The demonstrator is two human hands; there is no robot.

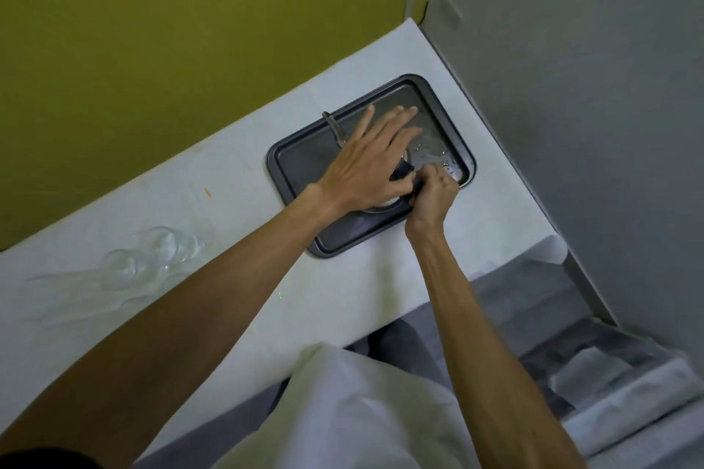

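A dark grey metal tray (pixel 297 164) lies on the white table (pixel 236 179), with water drops at its right end. My left hand (pixel 367 164) lies flat over a round metal object (pixel 383 207) in the tray, fingers straight, thumb against a small dark piece (pixel 404 171). My right hand (pixel 434 190) is curled and grips that dark piece at the tray's near right rim. A thin metal utensil (pixel 332 124) sticks out from under my left hand across the tray's far rim. What the round object is stays hidden under the hand.
Two or three clear glass vessels (pixel 152 255) lie on the table to the left. A green wall (pixel 152 49) runs behind the table and a grey panel (pixel 571 126) stands on its right. White cloth (pixel 343 411) lies at the near edge.
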